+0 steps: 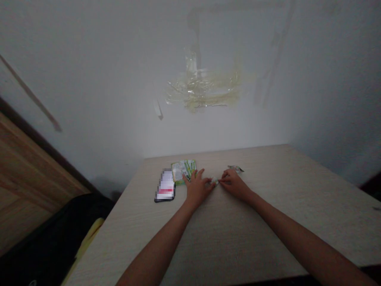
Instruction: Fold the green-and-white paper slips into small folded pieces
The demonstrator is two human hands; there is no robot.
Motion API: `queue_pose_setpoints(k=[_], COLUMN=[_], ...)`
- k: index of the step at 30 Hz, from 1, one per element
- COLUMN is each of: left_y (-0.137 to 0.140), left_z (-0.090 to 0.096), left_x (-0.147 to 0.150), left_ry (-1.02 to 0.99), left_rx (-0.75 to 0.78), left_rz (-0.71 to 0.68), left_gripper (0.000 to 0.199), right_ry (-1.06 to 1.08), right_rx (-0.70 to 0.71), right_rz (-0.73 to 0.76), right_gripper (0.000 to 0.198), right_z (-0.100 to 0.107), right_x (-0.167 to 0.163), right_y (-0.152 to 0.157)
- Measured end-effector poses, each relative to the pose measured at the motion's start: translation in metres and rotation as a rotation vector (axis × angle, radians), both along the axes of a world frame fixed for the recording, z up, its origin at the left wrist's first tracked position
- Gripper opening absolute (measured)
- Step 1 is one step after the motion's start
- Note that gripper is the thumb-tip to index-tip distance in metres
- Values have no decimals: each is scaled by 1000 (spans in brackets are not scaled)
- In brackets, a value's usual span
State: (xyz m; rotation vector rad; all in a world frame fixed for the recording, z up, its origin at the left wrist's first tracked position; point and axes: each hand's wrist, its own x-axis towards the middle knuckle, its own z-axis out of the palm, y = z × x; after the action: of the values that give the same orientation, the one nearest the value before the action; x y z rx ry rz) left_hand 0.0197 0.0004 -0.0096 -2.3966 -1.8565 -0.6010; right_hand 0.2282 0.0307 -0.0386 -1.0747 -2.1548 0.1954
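Note:
Between my two hands is a small pale green-and-white piece [214,181], too small and blurred to name. My left hand [197,190] pinches its left side low over the table, with the other fingers spread. Those spread fingers reach over the lower right corner of a green-and-white printed packet [179,171]. From the other side, my right hand [236,186] holds the piece's right end between thumb and fingertips. Just behind the right hand lies a small silvery, crumpled wrapper [237,168], partly hidden by the knuckles.
A phone [165,186] with a dark case and blurred screen lies left of the packet, touching or slightly under its edge. The pale wooden table [297,190] meets a wall [119,79] bearing clear tape. Dark and yellow cloth [89,234] lies beyond the left edge.

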Motion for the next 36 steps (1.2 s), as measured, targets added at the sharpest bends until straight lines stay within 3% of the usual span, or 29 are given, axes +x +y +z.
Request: queue_pose_setpoints(k=[23, 36], left_y=[-1, -3], left_z=[-3, 2], left_x=[-3, -4], left_ry=[-46, 4], left_rx=[-69, -135], left_rz=[39, 55], left_gripper=[34, 37], right_ry=[-17, -131], right_rx=[-72, -8], right_rz=[163, 66], right_gripper=[15, 22], right_z=[2, 6], right_x=[10, 6], right_y=[2, 3])
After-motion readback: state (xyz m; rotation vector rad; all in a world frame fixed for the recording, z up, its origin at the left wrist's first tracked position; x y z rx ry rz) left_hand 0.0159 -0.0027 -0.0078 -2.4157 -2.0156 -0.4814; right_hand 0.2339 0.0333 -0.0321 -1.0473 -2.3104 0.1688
